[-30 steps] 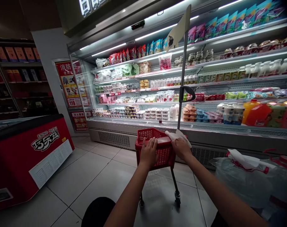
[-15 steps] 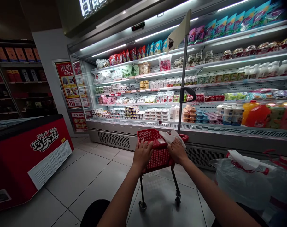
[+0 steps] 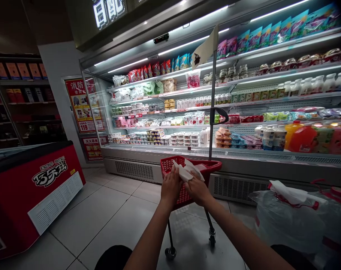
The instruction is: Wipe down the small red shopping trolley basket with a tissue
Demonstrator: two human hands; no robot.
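A small red shopping cart [image 3: 212, 165] with a lattice basket stands before me on thin legs with casters. My right hand [image 3: 198, 190] is closed on a crumpled white paper towel [image 3: 189, 170], pressing it against the near top edge of the basket. Close beside it, my left hand [image 3: 171, 187] lies over the basket's near left edge, fingers stretched forward. One end of the towel reaches its fingertips; my left palm and thumb are mostly hidden. A tall grey pole [image 3: 212, 93] with a dark loop handle [image 3: 221, 115] rises behind the basket.
An open refrigerated display [image 3: 165, 129] with dairy, drinks and bags spans the back. At left stands a red freezer chest [image 3: 55, 195]. Large clear water jugs [image 3: 288, 221] sit at right, a white paper [image 3: 288, 193] on one. Pale tiles [image 3: 111, 225] cover the floor.
My right hand has slid left along the basket edge with the paper towel, coming close to my left hand. The left hand remains at the basket. The view has shifted slightly.
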